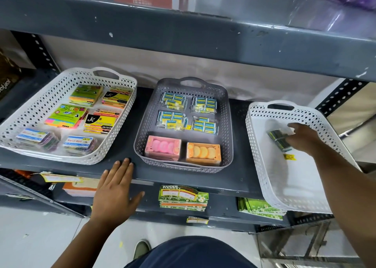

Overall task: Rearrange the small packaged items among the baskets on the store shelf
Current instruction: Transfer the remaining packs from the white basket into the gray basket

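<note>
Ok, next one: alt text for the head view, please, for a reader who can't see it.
A person's right hand grips a small dark packet inside the otherwise bare white basket on the right, while the left hand rests flat on the shelf edge. A grey middle basket and a white left basket hold neatly arranged packaged items.
</note>
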